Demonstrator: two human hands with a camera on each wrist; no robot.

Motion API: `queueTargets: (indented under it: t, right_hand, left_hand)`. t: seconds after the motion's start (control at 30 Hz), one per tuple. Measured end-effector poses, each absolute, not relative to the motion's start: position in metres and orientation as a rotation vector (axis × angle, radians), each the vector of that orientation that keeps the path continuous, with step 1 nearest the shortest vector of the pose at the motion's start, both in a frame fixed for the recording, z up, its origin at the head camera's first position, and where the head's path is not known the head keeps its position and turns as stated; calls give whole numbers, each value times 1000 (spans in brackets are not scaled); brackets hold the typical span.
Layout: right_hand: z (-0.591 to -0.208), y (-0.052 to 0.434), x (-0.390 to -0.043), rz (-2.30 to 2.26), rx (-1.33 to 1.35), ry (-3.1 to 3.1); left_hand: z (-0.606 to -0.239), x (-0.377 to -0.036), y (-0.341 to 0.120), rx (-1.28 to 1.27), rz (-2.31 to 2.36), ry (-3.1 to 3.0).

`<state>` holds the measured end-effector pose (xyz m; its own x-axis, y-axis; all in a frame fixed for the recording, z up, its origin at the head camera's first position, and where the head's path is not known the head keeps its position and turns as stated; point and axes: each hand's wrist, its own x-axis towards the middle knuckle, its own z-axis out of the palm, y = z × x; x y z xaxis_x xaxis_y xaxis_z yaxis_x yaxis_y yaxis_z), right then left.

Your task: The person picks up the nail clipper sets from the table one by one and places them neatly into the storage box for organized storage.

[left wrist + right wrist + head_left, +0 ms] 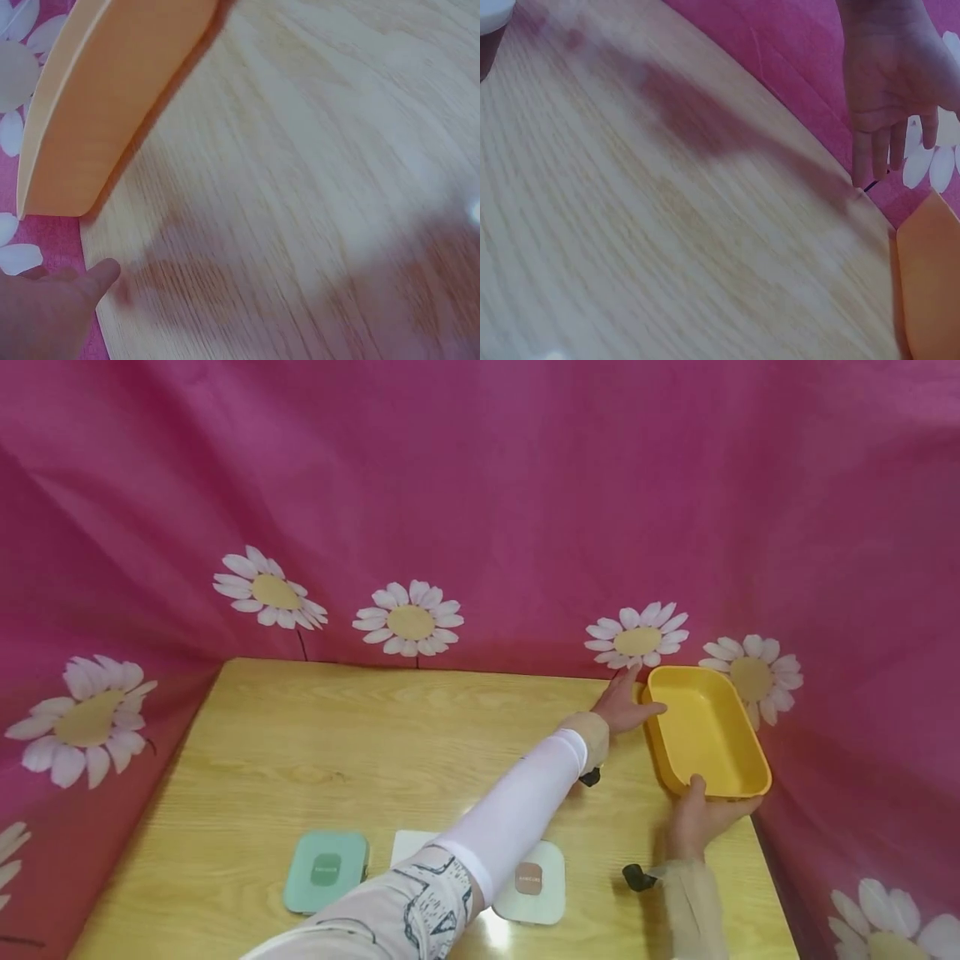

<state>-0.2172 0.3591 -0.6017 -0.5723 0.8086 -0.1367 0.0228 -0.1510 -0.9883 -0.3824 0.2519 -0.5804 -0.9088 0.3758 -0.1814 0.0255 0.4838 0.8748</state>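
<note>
Head: ylw tray (708, 735), long axis fwd-back

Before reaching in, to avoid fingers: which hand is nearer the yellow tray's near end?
Right: right hand is by that end of the yellow tray; left hand by its far-left corner.

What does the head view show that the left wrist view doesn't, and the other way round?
Only the head view: the mint case, the pale case with a brown label, the yellow container's inside, plus the left hand and right hand together.
Only the left wrist view: a visible gap between one hand and the container's outer wall.
Both: the yellow container, wooden table and pink flowered cloth.
</note>
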Motion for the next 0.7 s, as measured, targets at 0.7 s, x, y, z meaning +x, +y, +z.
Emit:
queueTargets:
  t: [0.7]
  right_hand:
    - [-611,353,-215,1630,-1003,-1621]
  left_hand:
    - [-585,-385,265,285,1433,2327]
